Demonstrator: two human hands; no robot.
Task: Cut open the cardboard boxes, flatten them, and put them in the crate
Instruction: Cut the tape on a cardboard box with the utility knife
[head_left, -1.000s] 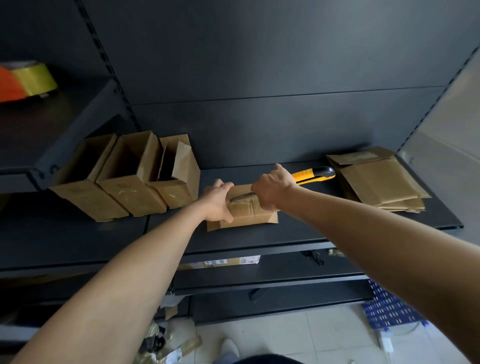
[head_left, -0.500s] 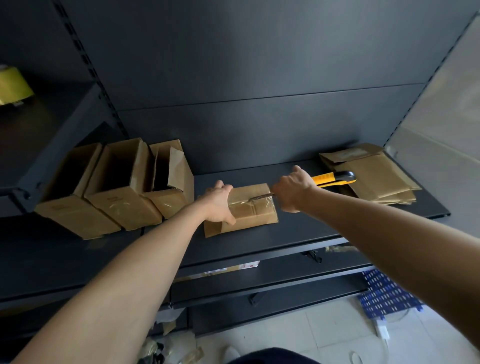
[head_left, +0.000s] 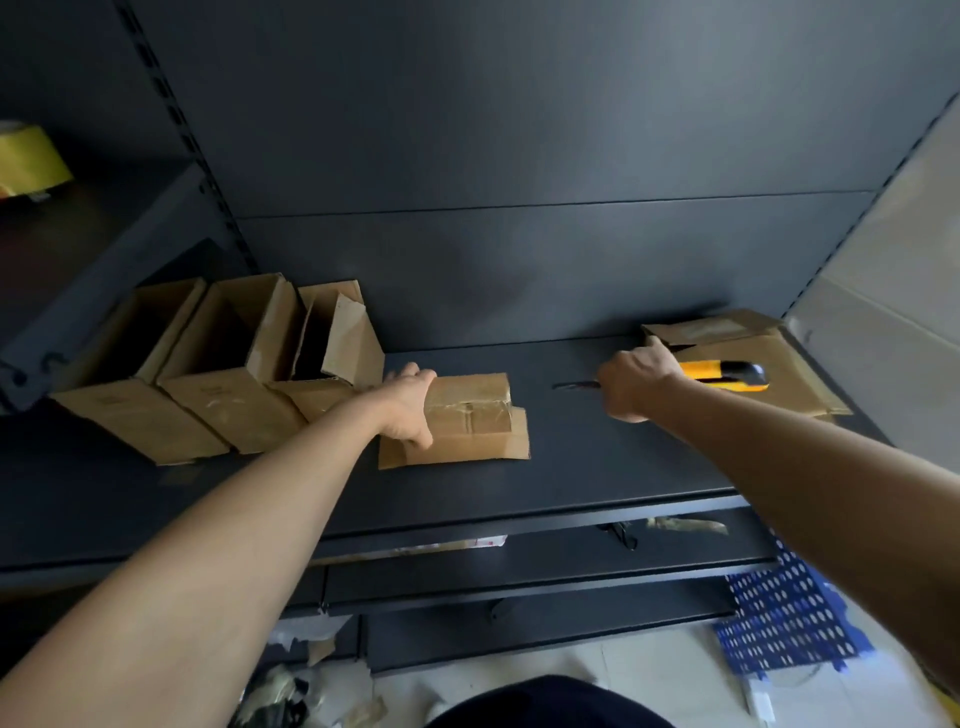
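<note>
A small taped cardboard box (head_left: 467, 421) lies on the dark shelf (head_left: 597, 467). Its top seam is slit and one flap sticks out at the right. My left hand (head_left: 408, 405) presses on the box's left end. My right hand (head_left: 634, 382) is to the right of the box, clear of it, and grips a yellow and black utility knife (head_left: 727, 374) with its blade pointing left. Three opened boxes (head_left: 218, 364) stand in a row at the left. A stack of flattened boxes (head_left: 748, 358) lies at the far right of the shelf.
A blue perforated crate (head_left: 784, 618) stands on the floor at the lower right. Lower shelves jut out beneath the work shelf. Tape scraps litter the floor at the bottom left. A yellow tape roll (head_left: 31, 161) sits on a higher shelf at the far left.
My right hand drew the knife rightwards along the box's top seam and off the box. The seam is now slit. My left hand stayed on the box.
</note>
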